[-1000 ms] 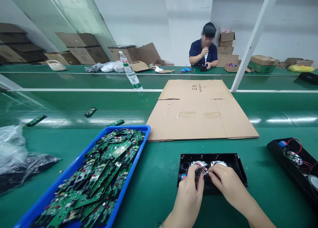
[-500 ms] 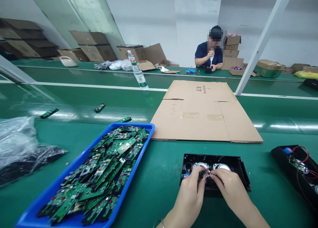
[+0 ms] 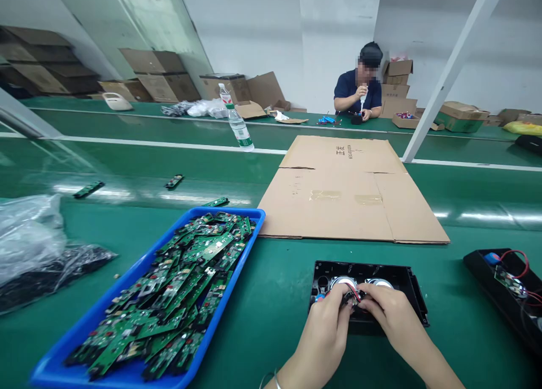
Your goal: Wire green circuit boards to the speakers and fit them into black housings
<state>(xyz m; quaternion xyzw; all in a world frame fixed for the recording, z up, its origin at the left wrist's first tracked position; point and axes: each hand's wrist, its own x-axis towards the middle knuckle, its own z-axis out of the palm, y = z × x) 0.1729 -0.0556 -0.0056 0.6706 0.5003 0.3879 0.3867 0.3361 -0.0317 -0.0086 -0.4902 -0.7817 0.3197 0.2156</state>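
Observation:
A black speaker housing (image 3: 404,290) lies open on the green bench, with two round silver speakers (image 3: 344,282) inside it. Over its near side my left hand (image 3: 324,327) is closed, thumb and fingers pinching what looks like a small circuit board, mostly hidden. Red and black wires (image 3: 354,292) come up between the hands. My right hand (image 3: 392,313) pinches at the end of these wires, its fingertips almost touching the left ones. A blue part (image 3: 319,297) shows beside the left fingers.
Left of the hands stands a blue tray (image 3: 226,298) full of green circuit boards. A flattened cardboard sheet (image 3: 339,217) lies beyond the housing. Another black housing (image 3: 486,270) with wires sits at right. A water bottle (image 3: 239,126), plastic bags (image 3: 31,236) and a seated co-worker (image 3: 358,92) are farther off.
Both hands stay at the housing, with the fingers shifted only slightly around the wires. The whole view has moved a little. The co-worker's white tool shows more clearly.

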